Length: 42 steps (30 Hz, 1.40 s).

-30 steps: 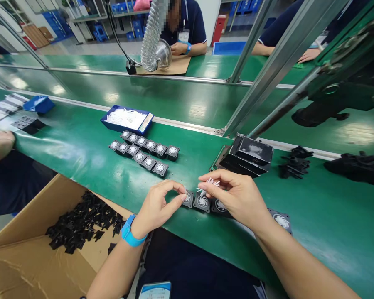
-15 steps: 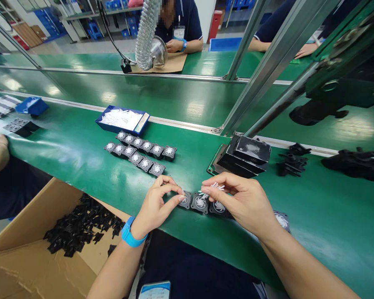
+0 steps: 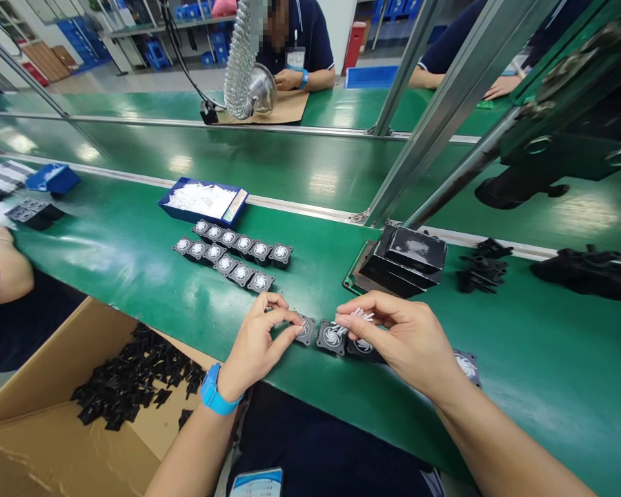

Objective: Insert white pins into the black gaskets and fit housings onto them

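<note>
My left hand (image 3: 261, 337) pinches thumb and forefinger together over the centre of the leftmost black square part (image 3: 307, 333), which has a white swirl on top like a small fan. What sits between those fingertips is hidden. In my right hand (image 3: 401, 335) is a bunch of thin white sticks (image 3: 356, 320), held between thumb and fingers. Just below it, in the same row, lie a second fan-like part (image 3: 332, 337) and a third (image 3: 363, 345), partly covered by the hand. Another such part (image 3: 467, 367) shows beyond my right wrist.
Two rows of fan-like parts (image 3: 226, 264) lie ahead, near a blue bin (image 3: 230, 218) of white sticks. A black block (image 3: 404, 259) and black pieces (image 3: 482, 266) lie right. A cardboard box (image 3: 41, 452) stands lower left. People sit opposite and at left.
The leftmost fan-like part has shifted slightly left, away from its neighbour. The white stick tip seen at my left fingertips no longer shows. My right hand has barely moved.
</note>
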### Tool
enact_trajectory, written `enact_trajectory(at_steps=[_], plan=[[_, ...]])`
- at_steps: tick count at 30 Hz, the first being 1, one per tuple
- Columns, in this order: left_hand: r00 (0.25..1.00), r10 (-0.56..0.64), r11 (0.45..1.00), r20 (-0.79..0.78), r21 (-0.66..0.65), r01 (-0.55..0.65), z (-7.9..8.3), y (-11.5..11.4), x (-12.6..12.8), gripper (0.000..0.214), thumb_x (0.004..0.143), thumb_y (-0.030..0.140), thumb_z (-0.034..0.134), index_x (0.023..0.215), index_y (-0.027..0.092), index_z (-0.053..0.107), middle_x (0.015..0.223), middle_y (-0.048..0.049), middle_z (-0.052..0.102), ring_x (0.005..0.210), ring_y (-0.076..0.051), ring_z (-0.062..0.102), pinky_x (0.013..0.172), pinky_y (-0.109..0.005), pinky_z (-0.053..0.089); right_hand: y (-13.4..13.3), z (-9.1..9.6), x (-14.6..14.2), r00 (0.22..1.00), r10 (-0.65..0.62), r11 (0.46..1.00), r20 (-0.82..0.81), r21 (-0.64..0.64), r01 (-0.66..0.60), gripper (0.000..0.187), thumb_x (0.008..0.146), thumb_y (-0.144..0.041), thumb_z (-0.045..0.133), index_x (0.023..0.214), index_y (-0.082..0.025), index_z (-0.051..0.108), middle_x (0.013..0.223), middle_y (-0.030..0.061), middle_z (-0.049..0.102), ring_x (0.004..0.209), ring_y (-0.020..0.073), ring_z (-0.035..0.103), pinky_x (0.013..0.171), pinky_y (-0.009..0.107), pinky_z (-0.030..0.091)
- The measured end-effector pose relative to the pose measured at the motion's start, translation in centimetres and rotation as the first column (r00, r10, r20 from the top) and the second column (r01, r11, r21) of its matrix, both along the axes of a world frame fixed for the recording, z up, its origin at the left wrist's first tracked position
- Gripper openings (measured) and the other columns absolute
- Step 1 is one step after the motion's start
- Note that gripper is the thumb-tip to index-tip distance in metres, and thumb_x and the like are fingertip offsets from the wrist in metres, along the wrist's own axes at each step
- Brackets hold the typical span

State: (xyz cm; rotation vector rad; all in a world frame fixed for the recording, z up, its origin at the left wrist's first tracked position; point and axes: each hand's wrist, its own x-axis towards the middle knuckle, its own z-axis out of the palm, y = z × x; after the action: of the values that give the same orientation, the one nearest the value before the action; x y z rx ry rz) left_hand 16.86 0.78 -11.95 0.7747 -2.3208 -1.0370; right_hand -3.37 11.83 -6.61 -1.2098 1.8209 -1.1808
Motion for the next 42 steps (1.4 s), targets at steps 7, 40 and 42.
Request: enact_trajectory(at_steps=[7,40,42], plan=[[0.993,-0.027,0.993,-0.116,-0.119,0.013,2.4,0.4,0.3,0.026,0.088,0.033,0.07,0.112,0.022,0.065,0.11,-0.0057,0.067,0.104,-0.02,0.061,0.092,-0.034,0.047,-0.6,-0.1,0.8,0.992,0.022,0.998,0.122,-0.055,-0.015,0.032,0.077,-0.045,0.075,0.089,-0.018,0.063,0.067,0.0001,0.066,0.057,0.0114,0.062,0.056,0.021,0.049],[0.98,0.034,0.899,-0.196,0.435,0.056,2.6,-1.0,-0.4,0.022,0.083,0.029,0.071,0.102,0.019,0.077,0.094,-0.0042,0.077,0.084,-0.022,0.072,0.073,-0.028,0.058,-5.6,1.0,4.0,0.968,0.249,0.969,0.021,0.0,-0.249,0.03,0.079,-0.047,0.071,0.074,-0.018,0.068,0.068,0.0009,0.068,0.06,0.0102,0.059,0.058,0.02,0.047],[0.98,0.059,0.889,-0.188,0.458,0.035,2.2,-1.7,0.2,0.02,0.084,0.03,0.069,0.097,0.018,0.078,0.089,-0.0046,0.077,0.082,-0.023,0.071,0.072,-0.028,0.057,-6.4,1.1,4.2,0.952,0.306,0.952,0.025,0.002,-0.306,0.023,0.081,-0.042,0.069,0.081,-0.019,0.072,0.076,0.0011,0.071,0.066,0.012,0.064,0.064,0.021,0.051]])
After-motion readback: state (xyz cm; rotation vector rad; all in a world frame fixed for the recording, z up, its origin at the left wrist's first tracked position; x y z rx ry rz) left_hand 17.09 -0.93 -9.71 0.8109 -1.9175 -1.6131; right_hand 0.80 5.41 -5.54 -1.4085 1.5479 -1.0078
